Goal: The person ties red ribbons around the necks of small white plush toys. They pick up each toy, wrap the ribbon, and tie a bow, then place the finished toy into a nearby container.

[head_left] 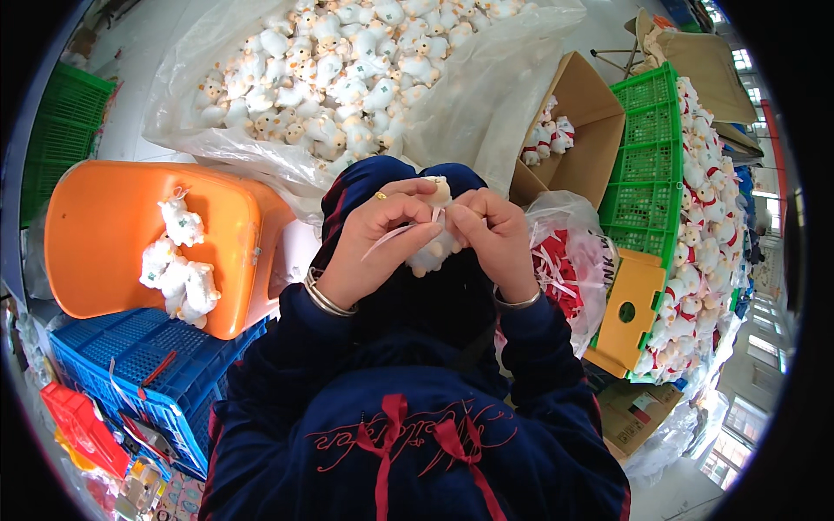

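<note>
A small white plush toy with a cream head hangs between my hands above my lap. Around its neck runs a narrow pale ribbon, with one loose end trailing out below my left thumb. My left hand is closed, thumb and forefinger pinching the ribbon beside the toy's head. My right hand is closed too, its thumb and forefinger pinched at the toy's neck. Whether the right fingertips also grip the ribbon is hidden.
Ahead lies a clear plastic sheet heaped with white plush toys. An orange chair at left bears several toys, beside blue crates. To the right are a cardboard box, a bag with red pieces and a green crate.
</note>
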The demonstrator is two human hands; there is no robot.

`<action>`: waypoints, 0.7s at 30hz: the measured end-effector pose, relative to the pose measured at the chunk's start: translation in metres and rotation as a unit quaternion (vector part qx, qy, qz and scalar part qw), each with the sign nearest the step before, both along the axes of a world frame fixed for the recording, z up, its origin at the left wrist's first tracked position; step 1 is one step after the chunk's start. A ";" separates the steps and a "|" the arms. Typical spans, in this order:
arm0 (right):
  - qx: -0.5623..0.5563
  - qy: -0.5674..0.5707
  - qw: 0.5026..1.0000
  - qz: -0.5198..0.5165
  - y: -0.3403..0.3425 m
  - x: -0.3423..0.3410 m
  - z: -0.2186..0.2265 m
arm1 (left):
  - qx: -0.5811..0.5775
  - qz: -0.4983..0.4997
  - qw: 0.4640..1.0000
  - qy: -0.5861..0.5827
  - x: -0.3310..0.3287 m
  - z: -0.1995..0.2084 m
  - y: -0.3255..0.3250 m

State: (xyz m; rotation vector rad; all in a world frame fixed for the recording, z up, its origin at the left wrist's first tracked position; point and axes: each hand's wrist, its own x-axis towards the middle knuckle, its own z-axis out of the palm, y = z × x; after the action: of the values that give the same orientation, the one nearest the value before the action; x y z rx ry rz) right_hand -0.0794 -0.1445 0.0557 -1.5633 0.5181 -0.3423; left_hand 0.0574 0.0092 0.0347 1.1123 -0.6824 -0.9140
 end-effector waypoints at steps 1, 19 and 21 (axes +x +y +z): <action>0.012 -0.004 1.000 0.008 -0.001 -0.002 -0.003 | 0.003 0.002 1.000 0.006 0.001 0.001 0.000; -0.230 -0.009 0.972 -0.039 0.030 -0.003 -0.029 | 0.064 -0.031 0.980 -0.184 0.001 0.005 0.010; -0.245 -0.013 0.969 -0.041 0.031 -0.002 -0.030 | 0.046 -0.025 0.996 -0.068 -0.004 0.002 0.014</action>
State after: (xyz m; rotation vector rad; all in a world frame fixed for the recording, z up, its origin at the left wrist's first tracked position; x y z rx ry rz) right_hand -0.0818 -0.1138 0.0255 -2.0136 0.5009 -0.5854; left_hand 0.0531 0.0230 0.0371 1.2519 -0.7905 -0.9259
